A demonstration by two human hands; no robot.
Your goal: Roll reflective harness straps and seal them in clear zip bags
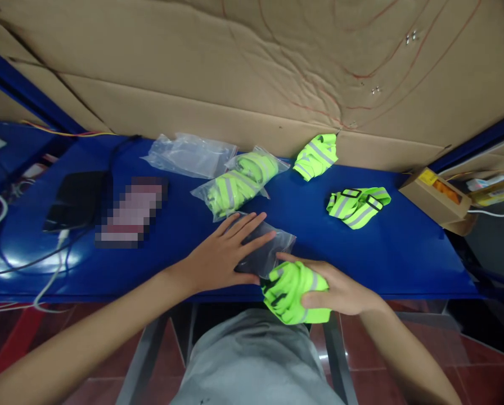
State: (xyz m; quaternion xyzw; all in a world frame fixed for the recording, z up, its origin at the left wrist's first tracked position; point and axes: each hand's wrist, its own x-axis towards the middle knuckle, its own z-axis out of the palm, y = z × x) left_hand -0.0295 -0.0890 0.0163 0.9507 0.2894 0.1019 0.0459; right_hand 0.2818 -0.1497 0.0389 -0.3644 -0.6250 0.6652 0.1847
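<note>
My right hand grips a bundled neon-yellow reflective strap with grey stripes, over the table's front edge. Fingers spread, my left hand lies on a clear plastic bag that is flat on the blue table. Just behind it, bagged reflective straps rest in clear plastic. Two unbagged strap bundles are farther right: a folded one by the cardboard, and another with black buckles showing.
More clear plastic bags lie at the back of the blue table. To the left are a black device with a white cable and a pixelated object. An open cardboard box sits at the right. A cardboard wall rises behind.
</note>
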